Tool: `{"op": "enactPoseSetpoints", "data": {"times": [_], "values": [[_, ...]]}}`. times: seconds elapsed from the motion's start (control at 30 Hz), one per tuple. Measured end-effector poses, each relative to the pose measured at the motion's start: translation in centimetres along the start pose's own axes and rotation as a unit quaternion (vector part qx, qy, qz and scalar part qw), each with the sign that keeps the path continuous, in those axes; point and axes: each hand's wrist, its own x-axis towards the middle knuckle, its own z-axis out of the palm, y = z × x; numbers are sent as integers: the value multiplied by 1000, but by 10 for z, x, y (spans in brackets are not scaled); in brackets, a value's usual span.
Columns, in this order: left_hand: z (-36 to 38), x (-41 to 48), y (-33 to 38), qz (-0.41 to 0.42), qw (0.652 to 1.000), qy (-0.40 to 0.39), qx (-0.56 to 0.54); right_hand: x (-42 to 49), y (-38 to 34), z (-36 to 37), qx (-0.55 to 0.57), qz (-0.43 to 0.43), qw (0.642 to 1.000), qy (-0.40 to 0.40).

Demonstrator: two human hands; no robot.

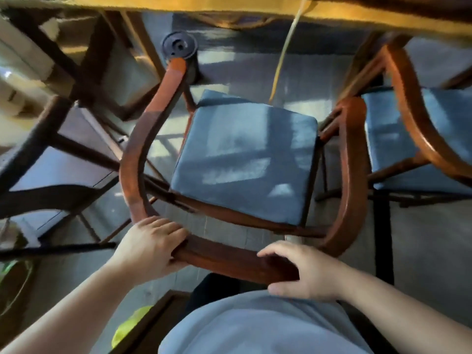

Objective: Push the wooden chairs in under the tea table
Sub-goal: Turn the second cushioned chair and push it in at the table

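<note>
While both grip the chair (245, 159) back rail for an even push | left hand (150, 247), right hand (304, 272) clasped | seat short of counter (255, 11) edge

Grey tiled floor (255, 72) (sunlit patches)

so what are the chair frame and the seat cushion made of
The chair frame looks like solid wood with a glossy reddish-brown finish: light glints along its curved rail. The seat cushion looks like padded blue fabric, matte with soft rounded edges, though motion blur hides any weave.
</note>
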Motion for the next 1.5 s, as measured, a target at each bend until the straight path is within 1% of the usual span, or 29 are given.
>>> {"op": "enactPoseSetpoints", "data": {"times": [0.03,0.07,0.13,0.17,0.27,0.33,0.4,0.53,0.67,0.73,0.83,0.9,1.1,1.27,1.37,1.5], "values": [[3,2,-8,14,1000,8,-3,1,-3,9,-19,-2,1000,13],[6,3,-12,26,999,17,-8,3,-3,16,-65,-1,998,25],[12,8,-18,66,997,39,-17,7,-1,34,-163,22,983,87],[15,9,-20,83,995,56,-18,9,1,41,-187,24,974,123],[16,13,-24,126,988,78,-34,8,7,57,-185,-2,957,224],[16,15,-29,145,984,90,-41,10,10,64,-190,-14,947,259],[14,18,-38,156,983,89,-43,15,7,66,-192,-11,942,275],[3,39,-66,154,984,80,-32,37,6,52,-198,-14,939,282],[-11,77,-84,156,984,81,-20,54,13,16,-209,-31,932,293],[-13,95,-84,141,987,80,-10,55,18,-5,-217,-42,926,306],[-13,119,-70,101,991,88,-6,49,34,-36,-229,-43,919,318],[-13,135,-54,91,991,95,-7,41,48,-55,-237,-39,919,312],[-11,168,-19,58,993,98,-9,26,72,-105,-238,-17,935,263],[-13,176,-8,43,993,108,-24,25,80,-114,-247,20,934,258],[-15,177,-3,40,993,109,-24,21,84,-112,-240,18,932,271],[-6,175,17,62,994,94,-10,3,100,-115,-244,5,936,252]]}}
